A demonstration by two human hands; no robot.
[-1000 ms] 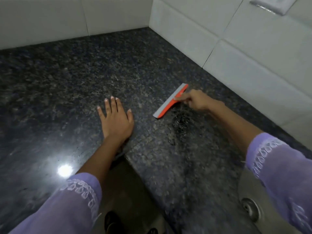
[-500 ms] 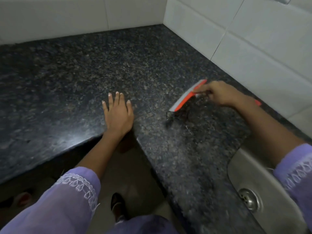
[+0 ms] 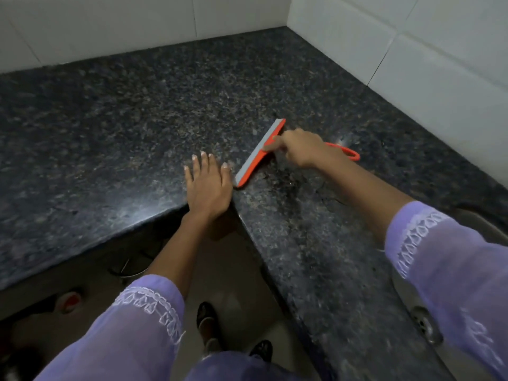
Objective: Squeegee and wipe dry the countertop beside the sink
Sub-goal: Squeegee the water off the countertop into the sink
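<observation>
An orange squeegee (image 3: 258,154) with a grey rubber blade lies pressed on the dark speckled granite countertop (image 3: 123,127). My right hand (image 3: 301,148) is shut on its handle, whose orange loop end sticks out behind my wrist. The blade's lower end sits just right of my left hand (image 3: 209,185), which rests flat and open on the counter at the inner corner edge. A wet dark patch (image 3: 286,182) shows on the stone behind the blade.
White tiled walls (image 3: 412,50) border the L-shaped counter at back and right. A steel sink (image 3: 423,323) with its drain lies at lower right, partly under my sleeve. Below the counter edge are the floor and my feet (image 3: 206,320).
The squeegee and my right hand have slid left across the counter, so the blade's end is now close to my left hand. The view has shifted; my left hand stayed flat.
</observation>
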